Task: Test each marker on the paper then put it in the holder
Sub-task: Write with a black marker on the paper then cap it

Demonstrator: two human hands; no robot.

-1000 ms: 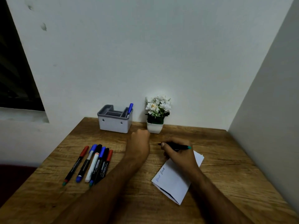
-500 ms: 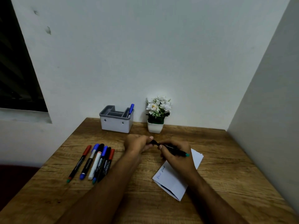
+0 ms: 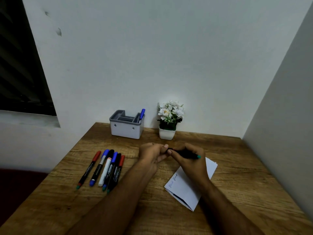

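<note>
A: Big stuff first?
B: Wooden table, folded paper w/ blue scribbles on its right half. Grey holder at the back, one blue marker in its right slot.
A: Hands?
B: Right hand grips a black marker w/ teal end, above the paper. Left hand pinches its other end. Six markers lie left.

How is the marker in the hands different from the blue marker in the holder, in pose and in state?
The black marker lies nearly level above the table, while the blue marker stands leaning in the rightmost compartment of the grey holder. The black marker is gripped by the right hand, with the left hand pinching its tip end; nothing touches the blue marker. The black marker has a teal end; the blue marker shows a blue cap. Both are slim markers.
</note>
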